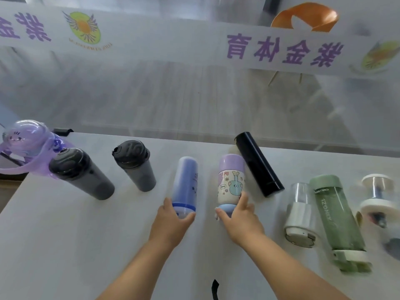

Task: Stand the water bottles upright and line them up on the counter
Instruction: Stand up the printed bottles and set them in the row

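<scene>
Several bottles are spread over the white counter (65,245). My left hand (173,221) grips the base of a blue frosted bottle (186,180). My right hand (240,217) holds the bottom of a cartoon-printed bottle with a lilac cap (230,180). Two dark grey tumblers (84,174) (136,165) and a purple round bottle (26,139) stand at the left. A black flask (257,163) lies on its side behind my right hand. At the right lie a clear bottle with a white lid (299,213), a green bottle (337,217) and a clear bottle with a white collar (377,198).
A frosted glass partition (194,94) with purple lettering rises right behind the counter's far edge. An orange chair (303,16) shows through it. The counter's left edge runs diagonally at the lower left. A black strap (215,289) lies near the front edge.
</scene>
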